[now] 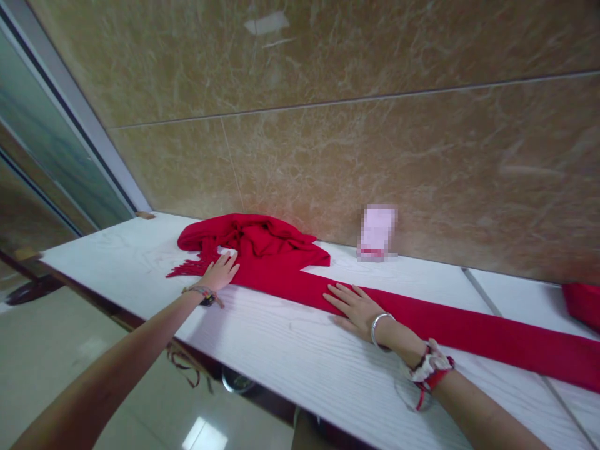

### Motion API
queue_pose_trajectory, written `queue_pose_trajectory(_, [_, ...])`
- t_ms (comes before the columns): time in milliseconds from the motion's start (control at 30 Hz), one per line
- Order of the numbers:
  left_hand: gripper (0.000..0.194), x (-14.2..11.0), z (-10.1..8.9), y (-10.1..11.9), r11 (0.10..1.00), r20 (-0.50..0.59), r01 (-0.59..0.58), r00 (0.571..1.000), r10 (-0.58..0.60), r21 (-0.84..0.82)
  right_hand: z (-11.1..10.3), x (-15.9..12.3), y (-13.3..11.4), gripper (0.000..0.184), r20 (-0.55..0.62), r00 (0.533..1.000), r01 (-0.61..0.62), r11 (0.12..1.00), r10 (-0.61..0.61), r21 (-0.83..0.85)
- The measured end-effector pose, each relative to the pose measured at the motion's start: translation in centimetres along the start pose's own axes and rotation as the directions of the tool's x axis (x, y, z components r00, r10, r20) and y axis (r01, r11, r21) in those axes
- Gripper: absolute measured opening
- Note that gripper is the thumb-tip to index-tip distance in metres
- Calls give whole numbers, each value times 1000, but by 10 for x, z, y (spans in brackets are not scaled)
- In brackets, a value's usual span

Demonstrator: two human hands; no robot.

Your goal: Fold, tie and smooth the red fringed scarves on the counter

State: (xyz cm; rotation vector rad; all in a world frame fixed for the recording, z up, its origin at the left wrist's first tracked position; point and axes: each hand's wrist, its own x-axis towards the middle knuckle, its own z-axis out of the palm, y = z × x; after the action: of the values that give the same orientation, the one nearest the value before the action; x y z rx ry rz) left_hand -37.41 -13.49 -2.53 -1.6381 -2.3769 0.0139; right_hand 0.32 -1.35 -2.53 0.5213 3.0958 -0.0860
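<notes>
A long red scarf (281, 281) lies on the white table, its right part stretched into a flat, narrow band that runs off the right edge of view. Toward the left the cloth is bunched in a loose heap, and a fringe of tassels sticks out beside it. My left hand (220, 270) rests flat on the scarf near the fringe, fingers stretched out. Farther right, my right hand (357, 310) lies palm down on the band with its fingers spread. Neither hand grips the cloth.
The white wood-grain tabletop (290, 331) meets a brown marbled wall (328, 156). A blurred pink-white item (377, 231) leans by the wall. More red cloth (582, 306) sits at the far right. Seams cross the table on the right; a glass panel (56, 137) stands left.
</notes>
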Motion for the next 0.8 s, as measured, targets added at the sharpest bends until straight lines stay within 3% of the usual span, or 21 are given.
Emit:
queue_pose_trajectory(100, [52, -5, -12, 31, 996, -77, 56, 995, -62, -74, -3, -2, -2, 52, 9, 1000, -9, 1000, 9, 24])
queue_pose_trajectory(200, [53, -11, -24, 66, 984, -138, -152, 981, 139, -95, -6, -3, -4, 53, 23, 1000, -18, 999, 17, 27])
queue_pose_trajectory(300, [48, -16, -30, 100, 909, -102, -414, 907, 408, -54, -7, -3, -5, 54, 31, 999, -21, 999, 20, 24])
queue_pose_trajectory(467, [47, -23, -31, 143, 818, -22, -570, 821, 571, -78, -4, -2, -3, 53, 27, 1000, -12, 1000, 12, 20])
queue_pose_trajectory(600, [48, -22, -29, 149, 785, -22, -610, 791, 611, -108, -3, -2, -2, 54, 22, 1000, -15, 1000, 15, 15])
queue_pose_trajectory(800, [43, -18, -23, 113, 875, -22, -483, 876, 482, -42, -3, -5, -4, 56, -8, 1000, -9, 1000, 9, 1])
